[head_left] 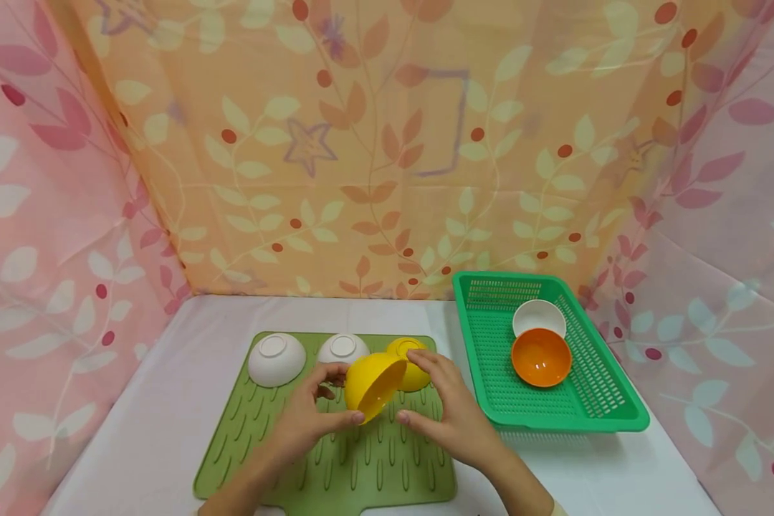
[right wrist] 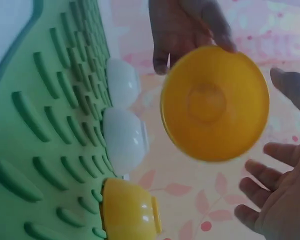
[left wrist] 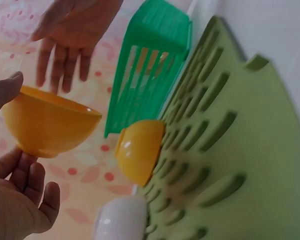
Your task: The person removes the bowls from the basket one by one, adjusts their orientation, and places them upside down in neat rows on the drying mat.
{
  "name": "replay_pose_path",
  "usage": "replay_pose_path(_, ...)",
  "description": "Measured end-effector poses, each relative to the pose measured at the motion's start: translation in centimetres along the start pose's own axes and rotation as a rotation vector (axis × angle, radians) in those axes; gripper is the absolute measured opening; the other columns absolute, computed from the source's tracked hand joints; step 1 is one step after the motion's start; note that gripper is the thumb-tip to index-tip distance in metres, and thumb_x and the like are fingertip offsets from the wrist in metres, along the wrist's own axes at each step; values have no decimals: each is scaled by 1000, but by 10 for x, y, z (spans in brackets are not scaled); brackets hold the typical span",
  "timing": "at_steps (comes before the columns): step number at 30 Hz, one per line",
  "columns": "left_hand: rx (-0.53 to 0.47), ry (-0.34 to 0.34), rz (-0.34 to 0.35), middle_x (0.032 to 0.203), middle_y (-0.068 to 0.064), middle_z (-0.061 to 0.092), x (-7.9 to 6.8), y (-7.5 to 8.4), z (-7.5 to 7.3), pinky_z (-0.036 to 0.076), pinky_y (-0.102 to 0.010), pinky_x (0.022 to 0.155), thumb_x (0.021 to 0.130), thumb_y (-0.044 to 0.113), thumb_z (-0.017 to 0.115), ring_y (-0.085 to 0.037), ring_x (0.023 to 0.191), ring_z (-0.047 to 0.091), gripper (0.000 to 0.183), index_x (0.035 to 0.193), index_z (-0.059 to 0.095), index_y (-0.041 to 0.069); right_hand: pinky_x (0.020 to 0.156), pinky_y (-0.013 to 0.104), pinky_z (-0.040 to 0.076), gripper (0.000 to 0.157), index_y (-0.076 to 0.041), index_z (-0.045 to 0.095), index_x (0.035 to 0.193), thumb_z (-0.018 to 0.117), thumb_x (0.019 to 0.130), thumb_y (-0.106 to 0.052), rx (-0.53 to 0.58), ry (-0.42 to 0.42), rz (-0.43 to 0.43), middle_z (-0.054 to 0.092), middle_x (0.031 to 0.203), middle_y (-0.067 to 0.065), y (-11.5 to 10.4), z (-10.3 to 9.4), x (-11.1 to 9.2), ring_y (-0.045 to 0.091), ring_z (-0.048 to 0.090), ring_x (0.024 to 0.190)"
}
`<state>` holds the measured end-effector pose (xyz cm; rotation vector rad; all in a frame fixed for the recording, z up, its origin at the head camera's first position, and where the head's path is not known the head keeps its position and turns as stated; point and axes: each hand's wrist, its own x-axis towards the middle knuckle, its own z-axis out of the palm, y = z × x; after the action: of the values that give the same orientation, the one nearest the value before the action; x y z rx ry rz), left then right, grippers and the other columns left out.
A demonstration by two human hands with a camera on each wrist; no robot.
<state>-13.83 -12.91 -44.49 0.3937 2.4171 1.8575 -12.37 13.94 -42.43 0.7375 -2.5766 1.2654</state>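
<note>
A yellow bowl (head_left: 364, 383) is held tilted above the green drying mat (head_left: 335, 466), its opening facing right. My left hand (head_left: 312, 412) pinches it, with the thumb at the rim and fingers under the base, as the left wrist view shows. To the right of the bowl is my right hand (head_left: 448, 408), fingers spread and apart from it in the right wrist view (right wrist: 285, 190). Upside down along the mat's far edge sit a white bowl (head_left: 277, 362), a second white bowl (head_left: 342, 347) and another yellow bowl (head_left: 416, 376), partly hidden by my right hand.
On the right of the white table (head_left: 161, 401) stands a green basket (head_left: 490, 387). Inside it, an orange bowl (head_left: 542, 358) overlaps a white bowl (head_left: 539, 315). Patterned cloth (head_left: 387, 143) encloses the table at the back and both sides.
</note>
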Motion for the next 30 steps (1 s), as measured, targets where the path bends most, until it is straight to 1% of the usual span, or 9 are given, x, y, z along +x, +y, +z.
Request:
replay_pose_path(4, 152, 52, 141, 123, 9, 58, 0, 3, -11, 45, -37, 96, 70, 34, 96, -20, 113, 52, 69, 130, 61, 34, 110, 68, 36, 71, -35, 45, 151, 78, 90, -44, 93, -12, 122, 43, 156, -4, 1, -4, 2, 28, 42, 143)
replay_pose_path(8, 276, 56, 236, 130, 13, 54, -1, 4, -14, 46, -44, 99, 67, 34, 97, -12, 118, 48, 74, 130, 59, 39, 113, 67, 32, 70, -33, 46, 150, 79, 89, -43, 152, -42, 206, 47, 154, -7, 4, -1, 5, 27, 42, 144)
replay_pose_path(10, 328, 52, 293, 133, 13, 52, -1, 4, -12, 48, -47, 98, 65, 28, 99, -11, 120, 46, 77, 131, 59, 38, 114, 66, 31, 74, -28, 45, 152, 80, 89, -42, 195, -65, 250, 49, 152, -7, 6, 2, 5, 27, 43, 142)
replay_pose_path(13, 409, 40, 393, 133, 12, 50, -2, 3, -10, 51, -43, 95, 62, 21, 101, -11, 122, 44, 82, 132, 59, 35, 113, 68, 32, 84, -20, 39, 157, 81, 87, -42, 249, -104, 311, 52, 149, -5, 9, 7, 5, 29, 46, 138)
replay_pose_path(17, 467, 27, 510, 131, 11, 50, -1, 2, -7, 45, -41, 98, 60, 20, 101, -12, 123, 42, 83, 132, 60, 30, 109, 68, 35, 87, -16, 37, 157, 81, 87, -43, 302, -137, 334, 55, 146, 0, 13, 12, 5, 29, 49, 133)
replay_pose_path(20, 479, 18, 550, 132, 10, 51, -1, 1, -7, 40, -45, 99, 60, 20, 101, -14, 124, 41, 82, 132, 61, 29, 109, 67, 36, 78, -21, 45, 153, 81, 87, -42, 319, -138, 337, 56, 143, 0, 15, 15, 5, 25, 50, 132)
replay_pose_path(24, 485, 8, 568, 132, 11, 51, -2, 1, -7, 41, -45, 100, 62, 26, 100, -14, 125, 41, 81, 132, 60, 30, 111, 68, 32, 71, -26, 50, 147, 83, 85, -41, 312, -131, 349, 58, 140, -2, 18, 16, 5, 23, 49, 132)
replay_pose_path(28, 412, 7, 596, 134, 7, 52, -2, 1, -7, 40, -42, 102, 62, 25, 98, -17, 126, 42, 82, 136, 61, 28, 112, 70, 29, 71, -24, 53, 145, 85, 83, -40, 323, -116, 340, 60, 138, -2, 19, 15, 6, 23, 51, 130)
replay_pose_path(30, 357, 13, 568, 139, 4, 49, -3, 0, -6, 42, -41, 104, 62, 24, 98, -18, 129, 42, 91, 142, 57, 26, 112, 71, 28, 70, -25, 54, 144, 85, 83, -39, 344, -99, 331, 61, 137, -3, 20, 15, 6, 23, 51, 127)
